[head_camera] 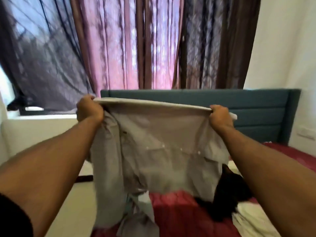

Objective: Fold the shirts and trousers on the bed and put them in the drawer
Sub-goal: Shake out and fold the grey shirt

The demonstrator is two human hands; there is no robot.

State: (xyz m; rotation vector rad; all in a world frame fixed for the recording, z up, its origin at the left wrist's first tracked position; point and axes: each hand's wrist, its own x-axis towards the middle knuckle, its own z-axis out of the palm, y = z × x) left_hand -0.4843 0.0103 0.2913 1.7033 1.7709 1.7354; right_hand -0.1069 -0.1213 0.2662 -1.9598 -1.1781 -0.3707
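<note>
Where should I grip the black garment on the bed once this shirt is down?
Judging from the view, take the black garment at its near end, coming from above on the right: that end lies bare on the red bed, while the grey shirt, held up by the left hand and right hand, hides its far part.

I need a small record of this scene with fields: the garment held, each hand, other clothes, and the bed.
garment held: light grey shirt, stretched out in the air above the bed
left hand: grips one top corner of the shirt
right hand: grips the other top corner
other clothes: black garment and white garment lying on the bed
bed: red sheet, teal headboard
</note>
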